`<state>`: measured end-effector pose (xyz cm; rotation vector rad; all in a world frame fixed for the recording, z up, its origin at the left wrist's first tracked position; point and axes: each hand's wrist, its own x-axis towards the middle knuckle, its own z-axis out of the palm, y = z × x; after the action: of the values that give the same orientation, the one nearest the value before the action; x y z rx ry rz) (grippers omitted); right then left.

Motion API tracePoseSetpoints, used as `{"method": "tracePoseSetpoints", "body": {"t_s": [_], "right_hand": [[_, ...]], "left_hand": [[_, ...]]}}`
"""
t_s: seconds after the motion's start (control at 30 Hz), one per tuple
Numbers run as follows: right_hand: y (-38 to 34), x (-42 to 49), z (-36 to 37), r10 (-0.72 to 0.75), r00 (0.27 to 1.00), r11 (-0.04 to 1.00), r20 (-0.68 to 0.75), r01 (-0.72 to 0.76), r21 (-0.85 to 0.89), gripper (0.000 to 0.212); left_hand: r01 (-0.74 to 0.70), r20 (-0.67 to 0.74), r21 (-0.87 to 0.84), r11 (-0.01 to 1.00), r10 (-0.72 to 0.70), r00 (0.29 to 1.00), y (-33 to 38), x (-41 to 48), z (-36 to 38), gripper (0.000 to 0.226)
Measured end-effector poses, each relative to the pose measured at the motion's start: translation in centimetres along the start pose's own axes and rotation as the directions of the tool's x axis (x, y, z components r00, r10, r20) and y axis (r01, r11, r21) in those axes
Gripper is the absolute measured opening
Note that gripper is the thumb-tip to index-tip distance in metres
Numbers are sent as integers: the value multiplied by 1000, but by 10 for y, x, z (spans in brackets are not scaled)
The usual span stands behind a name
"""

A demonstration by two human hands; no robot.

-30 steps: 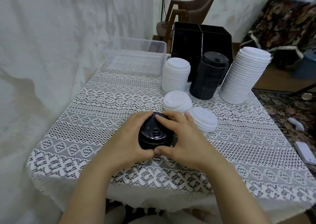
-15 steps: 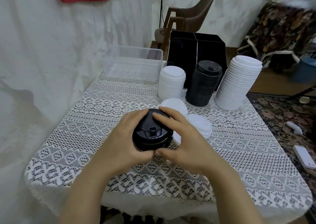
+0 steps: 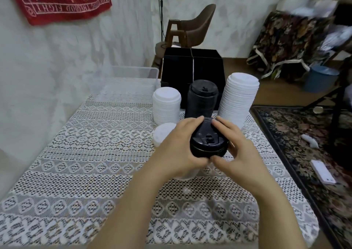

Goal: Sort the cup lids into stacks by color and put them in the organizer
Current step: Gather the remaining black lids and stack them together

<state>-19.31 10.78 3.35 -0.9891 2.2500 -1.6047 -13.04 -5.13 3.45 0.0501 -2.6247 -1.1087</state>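
Lace-covered surface (image 3: 91, 153): my left hand (image 3: 177, 151) and right hand (image 3: 240, 155), fingers (image 3: 191, 122) curled round a short black lid stack (image 3: 208, 144). Light, slick, flexible, I judge; rims grip best. Organizer (image 3: 177, 68) at twelve o'clock.

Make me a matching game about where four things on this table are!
Things:
1. small black lid stack
2. tallest white lid stack
3. clear bin
4. black organizer

Places:
A. back left, left of the organizer
B. just right of the tall black lid stack
C. at the back, behind the tall black lid stack
D. gripped between the left hand and right hand

Pairs: 1-D, 2-B, 3-A, 4-C.
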Motion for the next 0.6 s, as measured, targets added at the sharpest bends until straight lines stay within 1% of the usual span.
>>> {"method": "tracePoseSetpoints", "body": {"t_s": [0.13, 0.27, 0.37, 0.47, 0.6], "right_hand": [[17, 3, -16, 54, 991, 996, -126, -45, 75, 71], [31, 8, -26, 113, 959, 984, -259, -71, 164, 60], [42, 12, -30, 150, 932, 977, -330, -89, 193, 51], [52, 15, -31, 205, 911, 967, -357, -133, 216, 48], [68, 19, -30, 272, 896, 960, -351, -229, 161, 47]], "left_hand": [[-37, 54, 4, 999, 37, 998, 11, 31, 22, 92], [-57, 90, -17, 998, 58, 994, 20, 52, 43, 82], [-30, 128, -22, 999, 33, 991, 22, 65, 56, 80], [-14, 172, -1, 1000, 14, 985, 20, 75, 69, 76], [20, 235, 67, 998, -35, 971, 19, 83, 81, 75]]}}
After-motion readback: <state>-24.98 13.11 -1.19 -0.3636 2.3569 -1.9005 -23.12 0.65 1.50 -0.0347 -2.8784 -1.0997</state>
